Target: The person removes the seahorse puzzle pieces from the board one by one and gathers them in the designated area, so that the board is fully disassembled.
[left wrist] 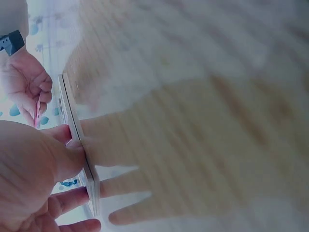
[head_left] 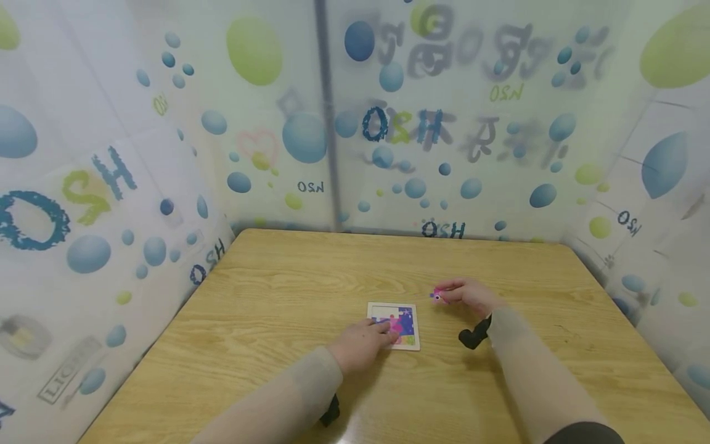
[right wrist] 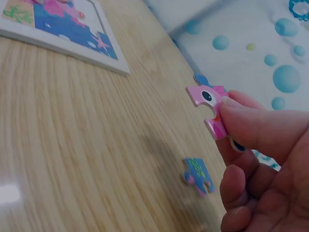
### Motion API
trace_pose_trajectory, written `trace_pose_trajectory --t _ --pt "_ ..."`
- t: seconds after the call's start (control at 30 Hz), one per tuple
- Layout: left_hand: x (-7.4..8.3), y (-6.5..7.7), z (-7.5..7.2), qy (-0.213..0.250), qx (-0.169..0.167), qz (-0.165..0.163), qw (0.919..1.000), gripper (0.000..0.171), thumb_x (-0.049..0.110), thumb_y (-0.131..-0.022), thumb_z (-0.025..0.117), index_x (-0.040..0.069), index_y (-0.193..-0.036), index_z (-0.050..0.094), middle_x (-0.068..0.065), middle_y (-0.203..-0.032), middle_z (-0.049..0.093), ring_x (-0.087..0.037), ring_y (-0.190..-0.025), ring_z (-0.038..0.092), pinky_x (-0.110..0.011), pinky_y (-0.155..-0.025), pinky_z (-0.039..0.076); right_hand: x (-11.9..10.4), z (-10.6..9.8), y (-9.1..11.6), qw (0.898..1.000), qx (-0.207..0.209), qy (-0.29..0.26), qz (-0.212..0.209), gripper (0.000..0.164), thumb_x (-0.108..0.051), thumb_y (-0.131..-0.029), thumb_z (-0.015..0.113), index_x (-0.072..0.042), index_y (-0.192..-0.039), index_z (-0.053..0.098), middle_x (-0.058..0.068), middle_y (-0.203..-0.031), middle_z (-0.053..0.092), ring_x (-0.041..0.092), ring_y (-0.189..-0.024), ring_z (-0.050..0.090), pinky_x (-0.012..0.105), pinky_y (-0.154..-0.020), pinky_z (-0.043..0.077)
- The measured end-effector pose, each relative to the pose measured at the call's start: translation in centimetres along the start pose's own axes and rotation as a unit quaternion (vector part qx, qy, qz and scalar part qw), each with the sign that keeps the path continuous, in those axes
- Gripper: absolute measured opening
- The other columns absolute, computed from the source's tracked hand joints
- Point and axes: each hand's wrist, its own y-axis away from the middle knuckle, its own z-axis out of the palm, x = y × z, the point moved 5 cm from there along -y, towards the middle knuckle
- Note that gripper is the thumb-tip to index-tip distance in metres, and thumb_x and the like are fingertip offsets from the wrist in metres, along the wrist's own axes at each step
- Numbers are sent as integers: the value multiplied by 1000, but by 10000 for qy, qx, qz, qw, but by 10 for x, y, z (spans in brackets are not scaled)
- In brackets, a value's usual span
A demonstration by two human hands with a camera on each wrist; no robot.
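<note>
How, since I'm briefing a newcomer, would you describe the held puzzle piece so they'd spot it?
On the wooden table, right of the framed puzzle, the right hand pinches the puzzle piece. Unlike the mainly blue loose piece, it's mostly pink with a printed eye.

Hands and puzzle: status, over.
Left hand resting on puzzle board. Right hand pinching pink piece. Board's far-left corner unfilled. Nothing visible between piece and board; loose blue piece on table.
</note>
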Motion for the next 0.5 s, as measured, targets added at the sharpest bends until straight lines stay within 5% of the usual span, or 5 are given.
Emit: trace_pose_trajectory --t 0.33,0.5 --pt "-1 4 -2 127 31 -6 9999 56 2 -95 50 30 -142 47 3 -149 40 -27 -133 42 -38 -108 37 6 -25 9 9996 -7 278 29 44 -14 -91 65 6 -130 56 10 -122 61 18 -97 51 34 -83 40" --pt "0 5 -3 137 22 5 9999 55 1 -95 48 30 -142 48 3 -150 40 -27 -133 42 -38 -108 37 10 -34 11 9994 18 337 -37 42 -13 -91 65 7 -126 58 5 -116 62 18 -90 48 32 -76 40"
